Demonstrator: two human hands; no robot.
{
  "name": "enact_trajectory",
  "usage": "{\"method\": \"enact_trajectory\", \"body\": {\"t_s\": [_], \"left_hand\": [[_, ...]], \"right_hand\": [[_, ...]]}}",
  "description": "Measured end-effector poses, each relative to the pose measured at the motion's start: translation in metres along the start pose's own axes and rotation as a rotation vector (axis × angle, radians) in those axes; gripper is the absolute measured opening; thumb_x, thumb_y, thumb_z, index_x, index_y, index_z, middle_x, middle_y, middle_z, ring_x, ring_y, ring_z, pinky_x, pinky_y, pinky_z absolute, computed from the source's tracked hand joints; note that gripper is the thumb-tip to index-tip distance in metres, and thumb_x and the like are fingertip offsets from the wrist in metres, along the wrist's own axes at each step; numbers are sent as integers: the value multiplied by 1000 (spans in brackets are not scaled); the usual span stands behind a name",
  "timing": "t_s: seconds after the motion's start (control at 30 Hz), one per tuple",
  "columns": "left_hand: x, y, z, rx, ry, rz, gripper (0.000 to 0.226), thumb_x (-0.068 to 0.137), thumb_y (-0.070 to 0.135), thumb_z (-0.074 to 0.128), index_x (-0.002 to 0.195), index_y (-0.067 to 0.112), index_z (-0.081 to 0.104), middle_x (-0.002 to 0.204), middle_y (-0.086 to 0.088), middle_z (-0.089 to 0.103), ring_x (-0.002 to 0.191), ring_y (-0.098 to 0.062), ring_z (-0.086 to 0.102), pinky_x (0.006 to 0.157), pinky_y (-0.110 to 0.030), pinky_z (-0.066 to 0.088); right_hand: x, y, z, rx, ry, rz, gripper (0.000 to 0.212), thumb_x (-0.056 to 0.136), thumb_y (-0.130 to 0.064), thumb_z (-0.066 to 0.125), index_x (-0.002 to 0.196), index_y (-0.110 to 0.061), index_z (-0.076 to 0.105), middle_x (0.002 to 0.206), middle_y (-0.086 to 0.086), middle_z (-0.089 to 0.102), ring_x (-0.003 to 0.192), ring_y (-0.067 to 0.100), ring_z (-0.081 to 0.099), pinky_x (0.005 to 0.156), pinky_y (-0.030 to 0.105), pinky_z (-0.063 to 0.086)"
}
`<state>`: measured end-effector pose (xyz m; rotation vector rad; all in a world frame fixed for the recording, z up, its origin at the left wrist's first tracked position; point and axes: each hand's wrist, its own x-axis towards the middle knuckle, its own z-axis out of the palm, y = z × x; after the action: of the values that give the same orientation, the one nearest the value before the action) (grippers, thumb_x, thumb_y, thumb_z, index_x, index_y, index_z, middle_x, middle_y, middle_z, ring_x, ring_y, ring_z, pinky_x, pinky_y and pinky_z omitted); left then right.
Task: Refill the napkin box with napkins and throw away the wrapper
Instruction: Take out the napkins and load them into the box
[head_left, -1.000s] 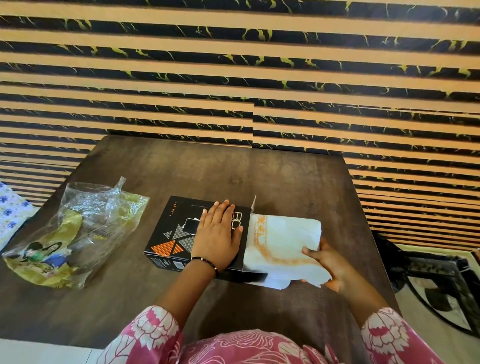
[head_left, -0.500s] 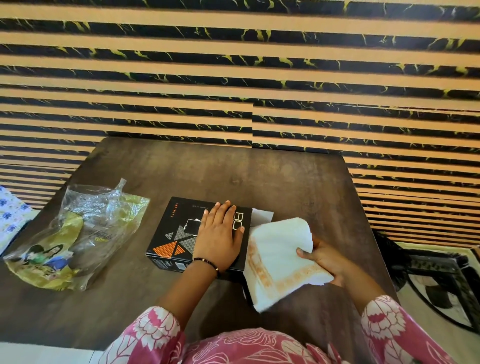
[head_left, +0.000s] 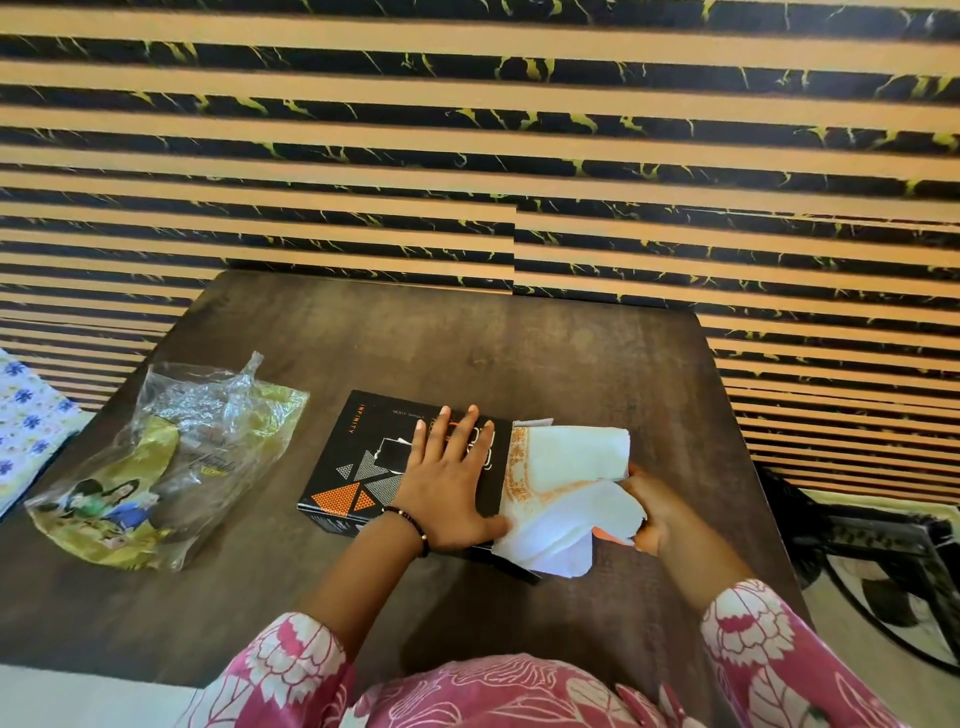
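A black napkin box (head_left: 363, 467) with orange and grey triangles lies flat in the middle of the dark wooden table (head_left: 467, 343). My left hand (head_left: 447, 488) presses flat on its top, fingers spread. At the box's open right end, my right hand (head_left: 649, 514) grips a stack of white napkins (head_left: 566, 488) with an orange border, bent and pushed against the opening. The crumpled clear and yellow plastic wrapper (head_left: 166, 467) lies at the table's left.
A striped black and tan wall (head_left: 467, 156) stands right behind the table. A blue floral cloth (head_left: 26, 421) lies off the left edge. A dark metal stand (head_left: 883, 551) sits on the floor to the right.
My right hand has turned and bent the napkin stack and brought it back against the box's right end. My left hand stays flat on the box.
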<state>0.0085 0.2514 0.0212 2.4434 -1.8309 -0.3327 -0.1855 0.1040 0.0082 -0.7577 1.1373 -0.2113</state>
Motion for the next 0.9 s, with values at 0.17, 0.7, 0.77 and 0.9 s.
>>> {"method": "enact_trajectory", "body": {"t_s": [0.17, 0.7, 0.77, 0.9], "left_hand": [[-4, 11, -3, 30, -25, -5, 106, 59, 60, 43, 146, 23, -5, 157, -5, -15, 142, -31, -20, 113, -55, -15], [-2, 11, 5, 64, 52, 8, 88, 71, 63, 11, 147, 22, -4, 158, -3, -11, 144, -25, -14, 114, -57, -10], [-2, 11, 5, 50, 53, 5, 83, 77, 63, 18, 147, 26, -5, 158, -3, -11, 144, -25, -14, 113, -58, -10], [-5, 11, 2, -38, 86, 104, 68, 72, 58, 22, 139, 48, 20, 158, 2, -6, 144, -28, -9, 107, -64, -14]], "right_hand": [[-7, -6, 2, 122, 18, 18, 27, 96, -19, 38, 84, -6, 59, 67, 17, 68, 60, 30, 65, 39, 34, 53], [5, 27, 3, -74, 113, -240, 35, 88, 2, 46, 117, -17, 54, 109, 14, 66, 92, 30, 65, 66, 40, 57], [4, 36, -1, -185, 129, -333, 42, 88, 2, 49, 124, -17, 50, 119, 12, 63, 102, 27, 63, 77, 41, 55], [2, 42, -5, -183, 134, -359, 44, 89, 0, 50, 128, -19, 48, 118, 9, 63, 104, 27, 63, 81, 44, 55]]}}
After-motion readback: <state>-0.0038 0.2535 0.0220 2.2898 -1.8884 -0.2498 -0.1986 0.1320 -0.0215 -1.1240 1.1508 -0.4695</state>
